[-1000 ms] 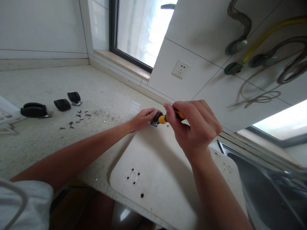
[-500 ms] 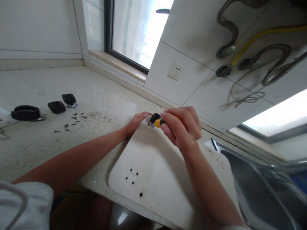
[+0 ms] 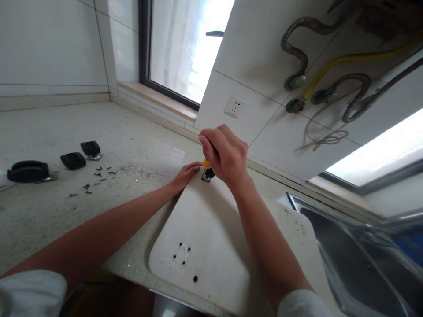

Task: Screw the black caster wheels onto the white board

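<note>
My right hand (image 3: 228,154) is closed round a screwdriver (image 3: 206,164) with a yellow and black handle; its tip is hidden. Beneath it, a black caster with a metal plate (image 3: 205,178) sits at the far corner of a white board (image 3: 218,229), partly covered by my hand. My left hand (image 3: 187,176) grips the board's edge at that same corner, close beside the caster. Two groups of small screw holes and one larger hole show in the board.
Three loose casters, one of them large (image 3: 28,171), lie on the speckled counter (image 3: 132,132) to the left, near several dark screws (image 3: 99,175). A steel sink (image 3: 346,251) adjoins the board at right. Behind are a wall socket (image 3: 235,107), hoses and a window.
My right hand has shifted left and rolled over the screwdriver, whose handle now tilts differently over the caster. My left hand stays at the board's corner. The view has shifted slightly.
</note>
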